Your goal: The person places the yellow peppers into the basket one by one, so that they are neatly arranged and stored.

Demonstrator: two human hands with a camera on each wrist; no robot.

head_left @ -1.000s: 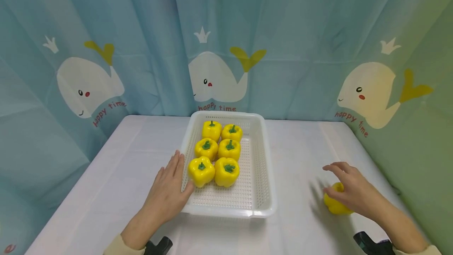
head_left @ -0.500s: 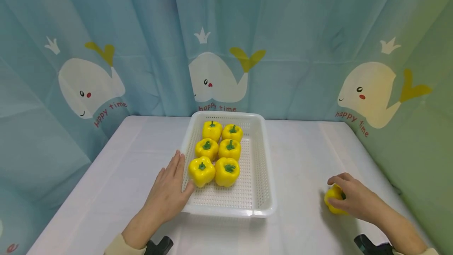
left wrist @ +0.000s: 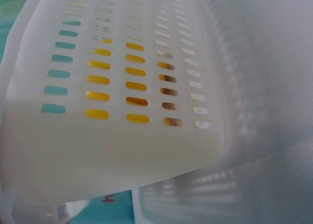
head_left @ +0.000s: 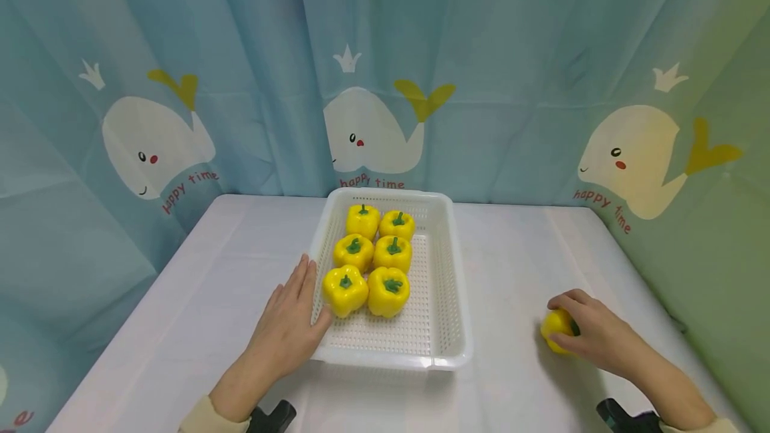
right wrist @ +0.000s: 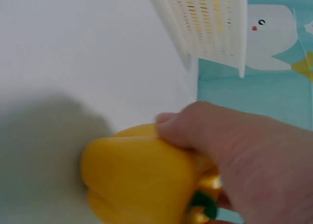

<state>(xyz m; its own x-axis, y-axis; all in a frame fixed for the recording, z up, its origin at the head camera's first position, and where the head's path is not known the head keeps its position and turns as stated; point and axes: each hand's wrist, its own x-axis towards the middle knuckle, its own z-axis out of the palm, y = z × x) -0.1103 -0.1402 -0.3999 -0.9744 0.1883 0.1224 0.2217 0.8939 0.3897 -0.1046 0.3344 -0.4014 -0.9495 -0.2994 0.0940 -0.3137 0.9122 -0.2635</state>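
Note:
On the right of the table, my right hand (head_left: 598, 336) grips a yellow bell pepper (head_left: 556, 331), thumb on the near side and fingers curled over the far side. The right wrist view shows the thumb pressed on this pepper (right wrist: 139, 177), its green stem facing the palm. My left hand (head_left: 285, 326) rests with straight fingers along the left wall of a white perforated basket (head_left: 463, 326). Inside the basket, several yellow bell peppers (head_left: 388, 291) stand in two columns on the left side, stems up. The left wrist view shows the slotted basket wall (left wrist: 112, 141), with yellow behind the slots.
The basket's right side shows bare mesh floor (head_left: 421, 313). A white cloth covers the table (head_left: 505, 266) between the basket and the right hand. Behind and beside the table hangs a blue-green curtain (head_left: 511, 39) printed with whales.
My right hand has come down around the lone pepper, its fingers curling over it. Hand and pepper have then shifted slightly left. The left hand keeps its place at the basket.

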